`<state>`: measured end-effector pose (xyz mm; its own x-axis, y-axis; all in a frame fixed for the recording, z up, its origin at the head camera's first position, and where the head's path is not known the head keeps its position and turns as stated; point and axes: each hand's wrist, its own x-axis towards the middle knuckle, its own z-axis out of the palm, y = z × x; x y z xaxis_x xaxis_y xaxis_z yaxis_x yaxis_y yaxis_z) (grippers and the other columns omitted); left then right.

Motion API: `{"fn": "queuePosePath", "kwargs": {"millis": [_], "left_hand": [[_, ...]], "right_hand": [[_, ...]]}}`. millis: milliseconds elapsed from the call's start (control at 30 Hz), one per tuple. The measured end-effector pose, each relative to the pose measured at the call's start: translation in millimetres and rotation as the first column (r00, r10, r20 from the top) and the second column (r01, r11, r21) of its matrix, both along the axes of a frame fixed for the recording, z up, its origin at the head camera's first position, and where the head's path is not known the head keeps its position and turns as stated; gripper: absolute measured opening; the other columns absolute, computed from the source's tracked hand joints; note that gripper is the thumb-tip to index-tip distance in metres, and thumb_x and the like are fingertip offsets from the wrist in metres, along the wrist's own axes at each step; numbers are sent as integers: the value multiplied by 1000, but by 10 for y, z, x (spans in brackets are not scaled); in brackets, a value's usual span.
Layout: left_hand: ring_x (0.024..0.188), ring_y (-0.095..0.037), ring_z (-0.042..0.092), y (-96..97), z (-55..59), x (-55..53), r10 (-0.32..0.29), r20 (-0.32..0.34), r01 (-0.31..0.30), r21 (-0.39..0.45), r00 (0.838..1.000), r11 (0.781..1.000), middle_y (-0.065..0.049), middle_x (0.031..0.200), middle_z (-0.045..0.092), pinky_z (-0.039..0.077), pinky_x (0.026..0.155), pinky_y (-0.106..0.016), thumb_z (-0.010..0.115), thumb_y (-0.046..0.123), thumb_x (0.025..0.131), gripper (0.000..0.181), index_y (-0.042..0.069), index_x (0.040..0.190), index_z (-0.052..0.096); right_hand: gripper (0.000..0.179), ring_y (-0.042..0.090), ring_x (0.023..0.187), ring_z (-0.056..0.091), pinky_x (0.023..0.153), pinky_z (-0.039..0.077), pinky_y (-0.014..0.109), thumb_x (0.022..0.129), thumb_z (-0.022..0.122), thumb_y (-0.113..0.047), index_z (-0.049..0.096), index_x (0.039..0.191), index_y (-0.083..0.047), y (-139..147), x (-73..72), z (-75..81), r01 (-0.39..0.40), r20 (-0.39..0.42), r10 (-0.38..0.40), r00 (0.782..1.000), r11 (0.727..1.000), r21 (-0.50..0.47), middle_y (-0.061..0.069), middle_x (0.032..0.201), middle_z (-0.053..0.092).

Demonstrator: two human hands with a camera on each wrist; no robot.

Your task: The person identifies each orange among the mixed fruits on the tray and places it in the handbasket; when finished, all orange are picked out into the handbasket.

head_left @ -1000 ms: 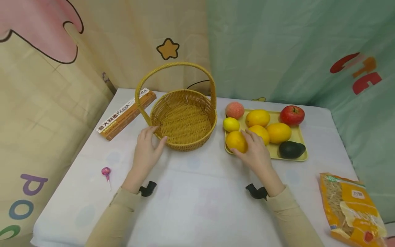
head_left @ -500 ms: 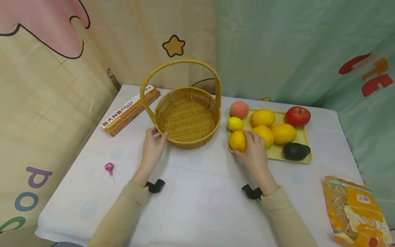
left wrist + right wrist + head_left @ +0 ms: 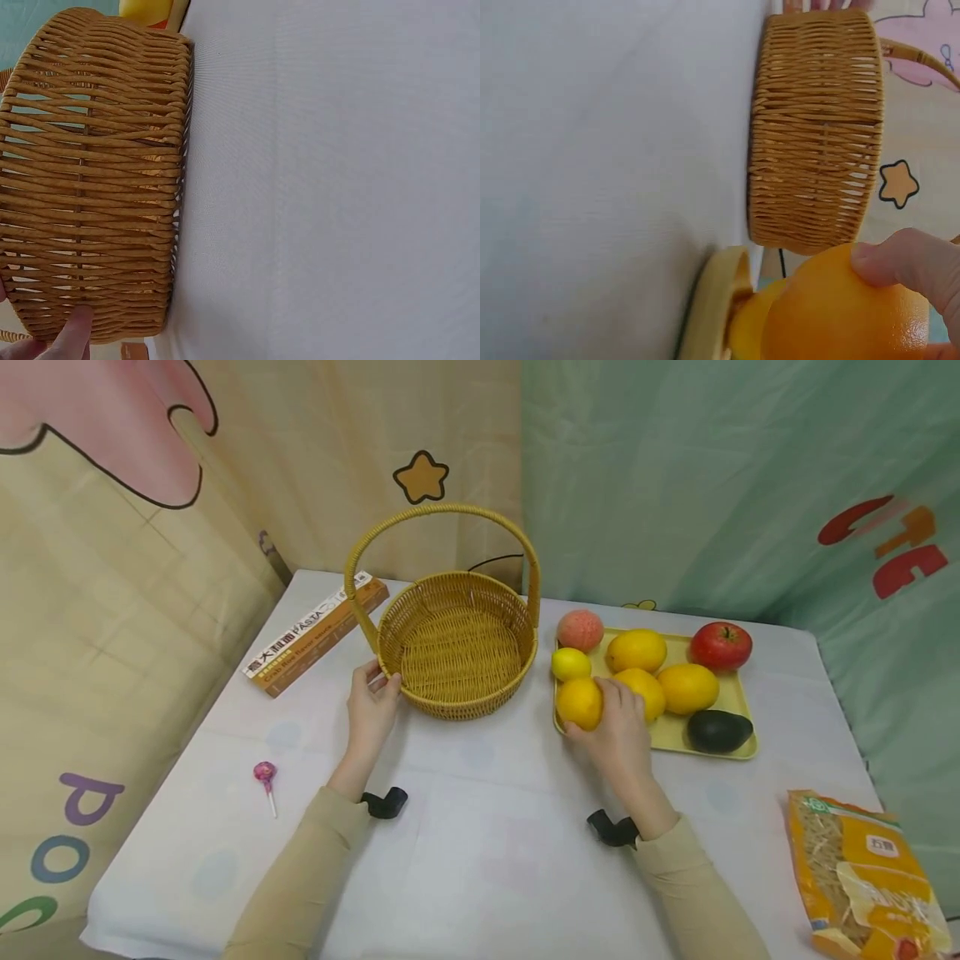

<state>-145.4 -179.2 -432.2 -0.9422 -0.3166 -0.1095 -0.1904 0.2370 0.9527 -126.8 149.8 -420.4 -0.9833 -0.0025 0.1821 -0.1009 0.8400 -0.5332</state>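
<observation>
My left hand [image 3: 371, 710] grips the near left rim of a round wicker basket [image 3: 457, 708] with a tall arched handle. In the left wrist view a fingertip [image 3: 73, 330] presses on the basket's woven side [image 3: 97, 180]. My right hand [image 3: 618, 735] holds an orange [image 3: 580, 703] at the front left corner of a yellow tray [image 3: 667, 740]; the thumb lies on its skin in the right wrist view, where the orange [image 3: 840, 315] shows large. Behind it sit a small lemon [image 3: 571, 665] and a peach [image 3: 581, 631]. Nothing lies inside the basket.
Also on the tray are several yellow fruits [image 3: 688, 688], a red apple [image 3: 721, 647] and a dark avocado [image 3: 718, 732]. A pasta box [image 3: 315, 635] lies left of the basket, a lollipop [image 3: 266, 777] nearer me. An orange pasta bag [image 3: 866, 877] lies at front right.
My left hand has closed on the basket's rim, its fingers apart from each other before. The right fingers have settled round the orange. The head view has shifted slightly.
</observation>
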Motion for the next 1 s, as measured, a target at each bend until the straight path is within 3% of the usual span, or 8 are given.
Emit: {"fn": "queuePosePath", "kwargs": {"millis": [200,333,467,667,800,1000], "left_hand": [[133,-30,48,14,10,-19,14,-9,-14,18,1000,1000,-18,150,40,52,104,-38,54,18,101,54,3,148,32],[133,-29,48,-1,24,-36,13,11,-13,39,1000,999,-16,152,39,51,105,-38,54,18,101,58,6,151,29],[134,-30,47,-10,38,-46,1,20,-2,47,1000,999,-16,153,38,51,105,-37,54,17,101,59,6,153,27],[135,-28,46,-9,48,-63,-1,33,-2,68,999,998,-15,154,38,50,106,-36,55,16,101,60,7,153,28],[135,-26,46,-6,30,-64,12,39,-16,91,999,996,-12,154,39,50,107,-36,56,17,100,59,8,153,30],[136,-25,44,-10,40,-33,25,43,-31,125,999,992,-11,155,38,49,108,-36,56,16,101,59,10,153,30]], "right_hand": [[75,39,121,43,104,40,54,76,82,-24,47,138,0,-83,-96,322,-34,-54,27,998,988,-150,22,137,50],[77,34,122,45,104,43,53,77,82,-27,47,141,-5,-278,-209,546,-90,-25,86,996,962,-256,16,139,52],[78,30,120,48,102,47,49,77,81,-30,46,143,-8,-564,-363,646,-154,22,172,985,927,-342,12,138,52],[79,27,120,53,103,49,45,77,81,-36,45,143,-12,-983,-658,503,-211,99,273,957,888,-407,9,140,53],[79,26,122,53,104,49,44,77,81,-38,46,144,-13,-1179,-797,370,-222,152,304,940,888,-403,8,142,53],[77,28,122,54,104,50,44,80,79,-38,45,144,-14,-1444,-895,266,-242,244,350,904,892,-382,8,143,53]]}}
